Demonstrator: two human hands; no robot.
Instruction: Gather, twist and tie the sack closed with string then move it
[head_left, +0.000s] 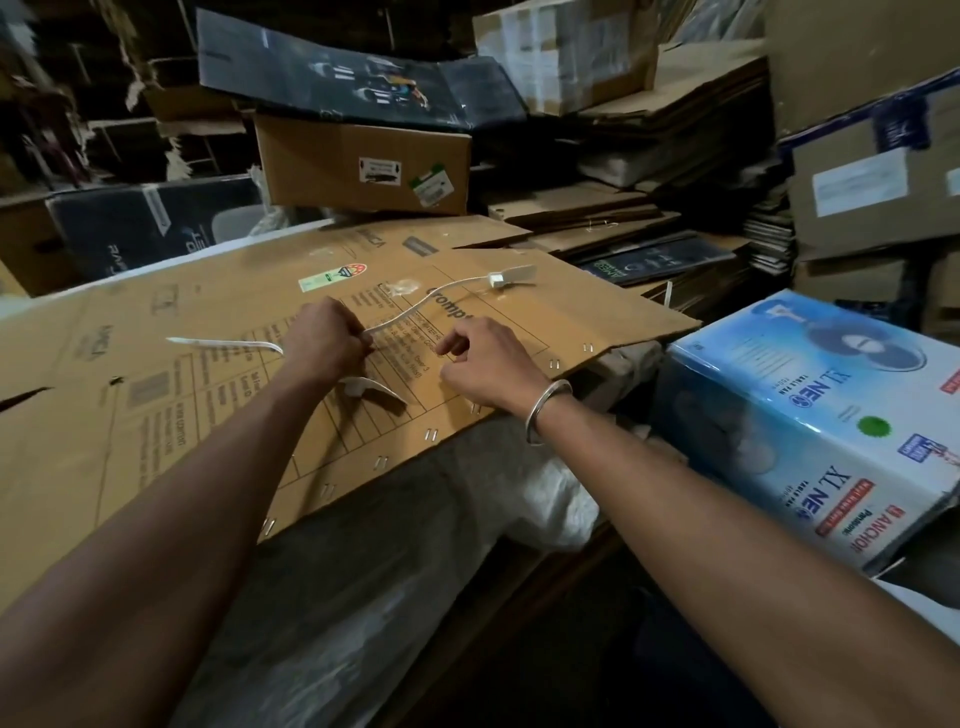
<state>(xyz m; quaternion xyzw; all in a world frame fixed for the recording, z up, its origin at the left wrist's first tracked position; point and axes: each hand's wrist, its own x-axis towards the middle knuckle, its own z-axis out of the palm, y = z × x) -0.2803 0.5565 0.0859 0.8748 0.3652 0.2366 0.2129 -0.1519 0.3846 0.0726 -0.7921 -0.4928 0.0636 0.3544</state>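
Note:
A white plastic strap (415, 306) lies across a flattened brown cardboard sheet (156, 395) and runs up to a small white clip at the far right. My left hand (327, 338) grips this strap in a closed fist. Another strap piece (223, 344) sticks out to the left, and a short one (374, 387) lies below my left wrist. My right hand (483, 364) rests on the cardboard just right of the left one, fingers loosely curled, holding nothing I can see. A whitish woven sack (363, 597) lies under the cardboard, its mouth hidden.
A blue and white fan box (810, 431) stands at the right. A brown carton (363, 166) and dark printed boxes are stacked behind the sheet. Piles of flattened cardboard (649, 218) fill the back right. A metal bangle (545, 410) sits on my right wrist.

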